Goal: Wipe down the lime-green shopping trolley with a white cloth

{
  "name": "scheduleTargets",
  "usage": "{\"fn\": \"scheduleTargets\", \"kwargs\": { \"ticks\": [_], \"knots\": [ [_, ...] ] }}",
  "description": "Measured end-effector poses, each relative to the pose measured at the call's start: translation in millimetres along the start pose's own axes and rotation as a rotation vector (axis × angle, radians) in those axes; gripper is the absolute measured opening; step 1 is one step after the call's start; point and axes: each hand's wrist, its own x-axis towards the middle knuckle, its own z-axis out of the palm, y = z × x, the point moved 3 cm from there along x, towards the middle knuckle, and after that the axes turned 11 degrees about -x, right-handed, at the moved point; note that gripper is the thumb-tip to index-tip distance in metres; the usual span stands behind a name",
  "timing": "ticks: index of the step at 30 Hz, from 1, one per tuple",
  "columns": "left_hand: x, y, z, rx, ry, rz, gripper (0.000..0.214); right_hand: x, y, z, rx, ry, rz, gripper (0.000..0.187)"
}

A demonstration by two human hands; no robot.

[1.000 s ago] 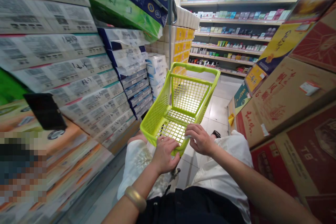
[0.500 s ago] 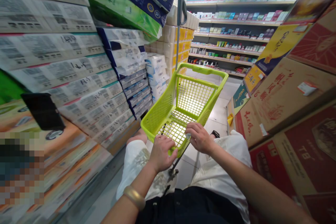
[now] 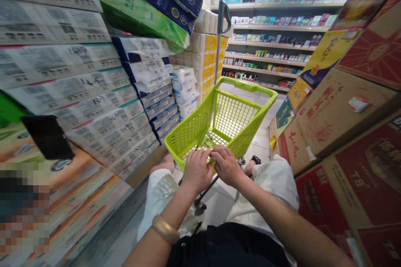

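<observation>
A lime-green plastic shopping cart [image 3: 250,117] stands in front of me in a narrow aisle, with nothing visible in its basket. My left hand [image 3: 196,170] is curled over the near rim of the basket. My right hand [image 3: 226,166] grips the same rim right beside it, the two hands almost touching. A thin metal pole with a dark handle [image 3: 223,16] rises from the cart's far left side. A gold bangle [image 3: 164,229] sits on my left wrist.
Stacked tissue and paper packs [image 3: 94,91] wall the left side. Brown and red cardboard cartons [image 3: 344,117] lean in on the right. Shelves of small goods [image 3: 275,46] cross the far end. Pale floor tiles [image 3: 260,133] run ahead between the stacks.
The cart's far end has swung to the right and risen in view. Both hands have slid closer together on the near rim and shifted slightly left.
</observation>
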Motion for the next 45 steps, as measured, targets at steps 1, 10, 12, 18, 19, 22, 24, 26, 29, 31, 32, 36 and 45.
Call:
{"fn": "scheduleTargets", "kwargs": {
  "ticks": [1, 10, 12, 18, 19, 22, 24, 26, 29, 31, 32, 36, 45],
  "knots": [
    [1, 5, 5.3, -0.008, -0.010, -0.008, 0.051, 1, 2, 0, -0.003, -0.010, -0.025, 0.035],
    [-5, 5, 26.6, 0.171, -0.129, -0.125, 0.045, 3, 49, -13, -0.150, 0.043, 0.144, 0.032],
    [-5, 5, 26.4, 0.181, -0.130, -0.126, 0.043, 2, 38, -9, -0.149, 0.053, 0.166, 0.032],
    [-8, 4, 24.8, 0.181, -0.137, -0.100, 0.043, 4, 17, -2, -0.097, -0.027, 0.021, 0.032],
    [-9, 3, 24.0, 0.180, -0.136, -0.092, 0.042, 5, 22, -3, -0.104, -0.033, 0.018, 0.031],
    [-10, 4, 22.4, 0.185, -0.130, -0.088, 0.041, 8, 41, -9, -0.153, -0.017, 0.085, 0.028],
    [-10, 5, 22.4, 0.187, -0.127, -0.096, 0.042, 9, 44, -9, -0.183, 0.014, 0.160, 0.026],
    [-9, 5, 22.9, 0.186, -0.123, -0.104, 0.043, 9, 35, -5, -0.184, 0.031, 0.202, 0.026],
    [-8, 4, 23.4, 0.178, -0.125, -0.104, 0.042, 9, 11, 2, -0.145, 0.005, 0.156, 0.030],
    [-9, 1, 22.9, 0.176, -0.132, -0.100, 0.041, 9, 5, 4, -0.130, -0.036, 0.084, 0.031],
    [-9, 0, 22.5, 0.175, -0.136, -0.095, 0.041, 9, 6, 3, -0.133, -0.052, 0.058, 0.031],
    [-11, -2, 20.7, 0.168, -0.133, -0.079, 0.045, 10, 33, -6, -0.179, -0.042, 0.085, 0.030],
    [-11, 1, 19.2, 0.197, -0.135, -0.105, 0.039, 5, 5, 5, -0.105, -0.014, 0.134, 0.038]
  ]
}}
